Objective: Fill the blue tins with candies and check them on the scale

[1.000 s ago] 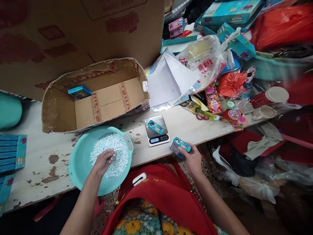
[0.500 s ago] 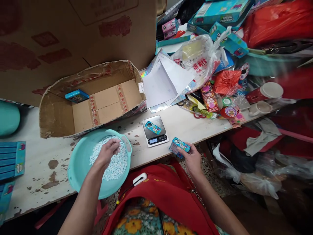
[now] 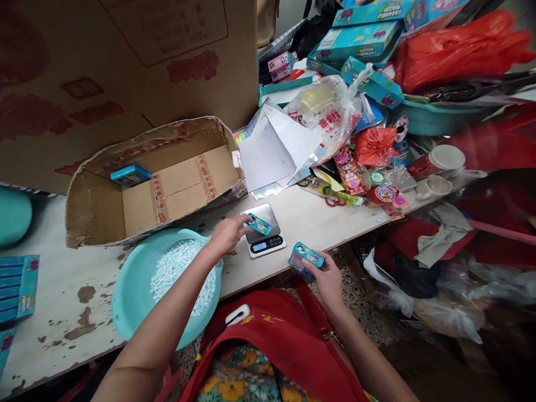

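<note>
A small blue candy box point(image 3: 260, 225) with a round dark opening lies on the digital scale point(image 3: 268, 245). My left hand point(image 3: 229, 235) reaches over the scale, fingers pinched together at the opening's end of that box; whatever they hold is too small to make out. In my right hand point(image 3: 329, 276), off the table's front edge, are blue candy boxes point(image 3: 306, 259), seemingly two held together with the thumb on top. Beneath my left forearm stands a turquoise basin point(image 3: 128, 304) holding many small white candies point(image 3: 173, 268).
Behind the basin is a cut-down cardboard box point(image 3: 94, 218) with one blue box point(image 3: 130, 175) inside. White sheets point(image 3: 272, 148), plastic bags, candy wrappers and a paper cup point(image 3: 447, 158) crowd the table's right side. Blue cartons point(image 3: 29, 285) stand at the left edge.
My left hand has moved from above the candies in the basin to the box on the scale. My right hand still holds its blue boxes. The view has shifted slightly.
</note>
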A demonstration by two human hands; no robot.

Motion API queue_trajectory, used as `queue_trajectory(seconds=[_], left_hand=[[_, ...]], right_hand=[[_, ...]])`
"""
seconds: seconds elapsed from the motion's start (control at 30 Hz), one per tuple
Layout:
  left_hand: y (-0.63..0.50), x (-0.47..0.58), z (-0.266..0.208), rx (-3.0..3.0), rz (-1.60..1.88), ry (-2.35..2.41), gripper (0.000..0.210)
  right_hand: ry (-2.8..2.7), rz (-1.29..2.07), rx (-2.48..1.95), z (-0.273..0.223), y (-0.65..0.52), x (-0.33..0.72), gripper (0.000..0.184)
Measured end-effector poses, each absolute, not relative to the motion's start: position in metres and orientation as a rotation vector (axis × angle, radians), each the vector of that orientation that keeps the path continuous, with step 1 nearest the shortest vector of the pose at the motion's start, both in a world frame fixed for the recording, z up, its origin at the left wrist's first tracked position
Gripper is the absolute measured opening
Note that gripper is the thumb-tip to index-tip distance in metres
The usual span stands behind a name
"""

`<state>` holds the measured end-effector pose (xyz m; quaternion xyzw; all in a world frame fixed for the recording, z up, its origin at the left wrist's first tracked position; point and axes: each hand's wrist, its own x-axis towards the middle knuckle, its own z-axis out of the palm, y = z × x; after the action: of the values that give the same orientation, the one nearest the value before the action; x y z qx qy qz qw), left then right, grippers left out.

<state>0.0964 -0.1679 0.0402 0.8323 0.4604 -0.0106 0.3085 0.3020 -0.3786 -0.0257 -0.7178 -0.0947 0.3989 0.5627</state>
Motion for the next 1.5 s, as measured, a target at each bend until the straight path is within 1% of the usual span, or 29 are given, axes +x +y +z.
queue_trajectory(seconds=[0.1,0.2,0.3,0.4,0.47,0.53,0.63,0.7,0.77,0.87,0.93,1.0,1.07,1.1,1.17,1.23,1.27,1.37,1.43,1.5], left_hand=[[-0.177,0.101,0.033,2.358,-0.195,1.277,0.021],[-0.184,0.1,0.04,2.367,-0.179,1.391,0.023],[-0.193,0.065,0.065,2.285,0.063,1.556,0.025],[-0.215,-0.012,0.1,2.076,0.423,1.735,0.026],[-0.238,-0.077,0.119,1.855,0.579,1.99,0.03],[-0.263,-0.143,0.127,1.582,0.604,2.36,0.035],[-0.287,-0.229,0.107,1.198,0.456,2.901,0.034],[-0.289,-0.271,0.077,0.998,0.319,3.016,0.033],[-0.283,-0.3,0.043,0.884,0.252,2.991,0.033],[-0.277,-0.323,0.008,0.817,0.291,2.948,0.034],[-0.279,-0.324,0.002,0.794,0.373,2.967,0.039],[-0.284,-0.306,0.006,0.841,0.504,2.999,0.045],[-0.288,-0.267,0.011,1.053,0.627,2.906,0.041],[-0.289,-0.24,0.011,1.219,0.663,2.77,0.037],[-0.29,-0.179,0.005,1.545,0.55,2.357,0.034],[-0.294,-0.121,-0.007,1.84,0.326,1.947,0.031],[-0.298,-0.097,-0.013,1.94,0.228,1.831,0.032],[-0.311,-0.06,-0.025,2.111,-0.046,1.669,0.032],[-0.319,-0.062,-0.029,2.146,-0.167,1.61,0.028],[-0.324,-0.075,-0.031,2.133,-0.244,1.569,0.03]], right_hand=[[-0.222,0.939,-1.69,-0.026,-0.38,0.301,0.054],[-0.263,0.952,-1.693,-0.025,-0.377,0.299,0.054],[-0.3,0.963,-1.686,-0.024,-0.373,0.298,0.053],[-0.341,0.967,-1.706,-0.024,-0.368,0.294,0.052],[-0.383,0.967,-1.722,-0.023,-0.362,0.289,0.053],[-0.423,0.97,-1.724,-0.018,-0.354,0.283,0.053],[-0.481,0.962,-1.722,-0.006,-0.337,0.27,0.052],[-0.528,0.96,-1.727,0.003,-0.323,0.26,0.052],[-0.584,0.961,-1.718,0.01,-0.309,0.248,0.052],[-0.672,0.954,-1.683,0.016,-0.294,0.231,0.053],[-0.71,0.945,-1.675,0.018,-0.29,0.221,0.052],[-0.725,0.944,-1.677,0.022,-0.29,0.211,0.051],[-0.726,0.964,-1.66,0.029,-0.293,0.2,0.05],[-0.733,0.99,-1.644,0.034,-0.295,0.194,0.049],[-0.789,1.087,-1.597,0.047,-0.301,0.178,0.046],[-0.905,1.237,-1.527,0.06,-0.307,0.159,0.042],[-0.969,1.32,-1.477,0.065,-0.309,0.15,0.04],[-1.044,1.446,-1.352,0.07,-0.315,0.128,0.037],[-1.035,1.475,-1.327,0.065,-0.318,0.121,0.037],[-1.031,1.5,-1.317,0.058,-0.319,0.121,0.038]])
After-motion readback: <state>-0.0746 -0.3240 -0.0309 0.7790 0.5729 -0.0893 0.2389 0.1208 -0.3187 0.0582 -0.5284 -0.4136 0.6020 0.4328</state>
